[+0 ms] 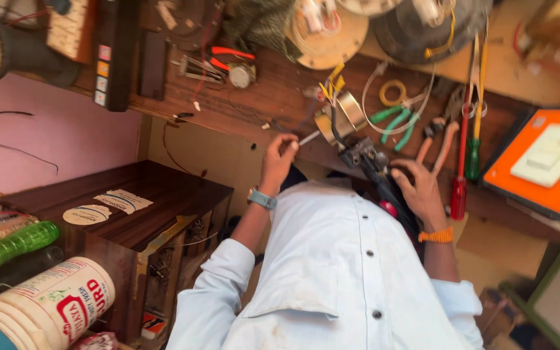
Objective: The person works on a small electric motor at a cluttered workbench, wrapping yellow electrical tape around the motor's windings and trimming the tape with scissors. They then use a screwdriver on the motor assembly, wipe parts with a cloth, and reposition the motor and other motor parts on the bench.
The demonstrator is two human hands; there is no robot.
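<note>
My left hand point(279, 155), with a watch on its wrist, pinches a thin metal screwdriver-like tool point(308, 137). The tool's tip points at a black mechanical part point(365, 157) at the edge of the wooden workbench point(273, 97). My right hand point(422, 189), with an orange thread on its wrist, grips that black part from the right, fingers spread over it. Just behind the part stands a shiny metal cylinder point(345, 113) with yellow and black wires. My white shirt fills the lower middle of the view.
On the bench to the right lie green-handled pliers point(396, 121), orange-handled pliers point(437, 146), a red screwdriver point(459, 178), a green screwdriver point(474, 152) and an orange board with a white switch point(552, 159). A wooden cabinet point(137, 207), a green bottle point(8, 246) and a white bucket point(53, 304) stand at left.
</note>
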